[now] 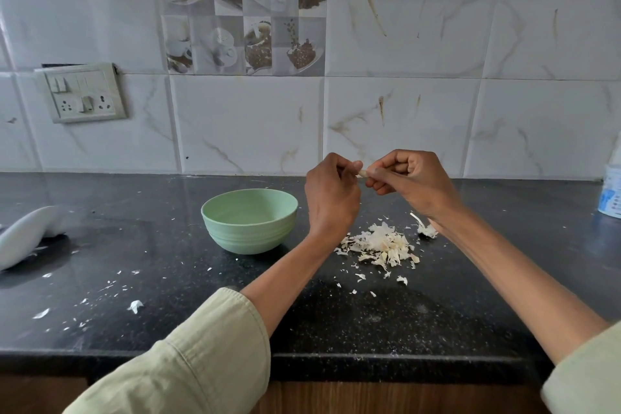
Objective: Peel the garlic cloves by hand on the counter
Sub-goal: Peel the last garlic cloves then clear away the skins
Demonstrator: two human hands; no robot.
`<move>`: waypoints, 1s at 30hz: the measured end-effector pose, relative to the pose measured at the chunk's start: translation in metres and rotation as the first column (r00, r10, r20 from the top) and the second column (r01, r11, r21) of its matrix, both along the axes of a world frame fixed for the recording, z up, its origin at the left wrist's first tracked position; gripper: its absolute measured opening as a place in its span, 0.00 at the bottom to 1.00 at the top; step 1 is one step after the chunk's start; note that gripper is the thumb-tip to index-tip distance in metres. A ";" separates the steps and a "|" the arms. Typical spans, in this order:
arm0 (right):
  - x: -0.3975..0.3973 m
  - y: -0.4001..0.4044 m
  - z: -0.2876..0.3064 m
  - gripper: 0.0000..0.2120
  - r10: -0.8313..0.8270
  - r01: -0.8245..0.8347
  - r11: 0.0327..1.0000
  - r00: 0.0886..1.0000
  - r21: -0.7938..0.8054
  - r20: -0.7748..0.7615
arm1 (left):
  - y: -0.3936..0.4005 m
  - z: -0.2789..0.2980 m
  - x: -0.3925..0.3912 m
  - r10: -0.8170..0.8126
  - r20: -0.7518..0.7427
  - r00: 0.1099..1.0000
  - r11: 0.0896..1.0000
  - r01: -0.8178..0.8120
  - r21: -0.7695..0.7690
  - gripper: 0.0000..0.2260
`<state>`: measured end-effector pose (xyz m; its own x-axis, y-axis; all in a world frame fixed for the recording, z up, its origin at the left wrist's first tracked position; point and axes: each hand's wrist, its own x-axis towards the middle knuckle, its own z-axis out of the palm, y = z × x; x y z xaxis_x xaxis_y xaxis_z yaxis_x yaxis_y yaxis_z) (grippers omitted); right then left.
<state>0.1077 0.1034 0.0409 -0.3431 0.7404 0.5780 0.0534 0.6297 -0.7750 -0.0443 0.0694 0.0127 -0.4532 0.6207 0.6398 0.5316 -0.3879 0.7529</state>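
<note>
Both my hands are raised above the black counter, fingertips meeting around a small pale garlic clove. My left hand has curled fingers with the thumb and forefinger pinching at the clove's left end. My right hand grips the clove from the right, and its fingers hide most of the clove. Below the hands lies a heap of papery garlic skins. A pale green bowl stands to the left of my left hand; what it holds is out of sight.
A garlic stem remnant lies right of the heap, partly behind my right forearm. Skin flakes are scattered over the counter's left and front. A white object lies at the far left. A white-and-blue container stands at the right edge. A tiled wall backs the counter.
</note>
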 end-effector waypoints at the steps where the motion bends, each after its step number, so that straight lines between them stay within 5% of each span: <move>1: 0.000 -0.001 0.001 0.07 0.002 -0.003 1.000 1.000 -0.009 -0.005 | 0.000 0.000 0.000 0.009 -0.038 0.999 1.000 -0.009 -0.004 0.06; 8: -0.002 -0.001 0.000 0.06 0.013 -0.014 1.000 1.000 -0.027 -0.017 | -0.004 -0.002 0.004 0.100 -0.197 0.975 0.993 -0.086 0.077 0.09; 17: 0.000 0.003 0.000 0.07 0.048 -0.049 0.994 0.999 -0.099 -0.010 | 0.002 0.002 -0.005 -0.074 -0.047 0.996 0.997 0.073 -0.030 0.07; 27: 0.004 0.004 0.001 0.05 -0.049 0.047 0.997 0.998 -0.057 -0.043 | -0.005 -0.001 -0.001 -0.245 -0.035 0.969 0.967 0.242 -0.078 0.21; 30: 0.004 0.004 0.001 0.06 -0.022 0.019 0.998 0.999 -0.067 -0.039 | -0.003 -0.001 -0.001 -0.263 -0.086 0.961 0.964 0.258 -0.070 0.18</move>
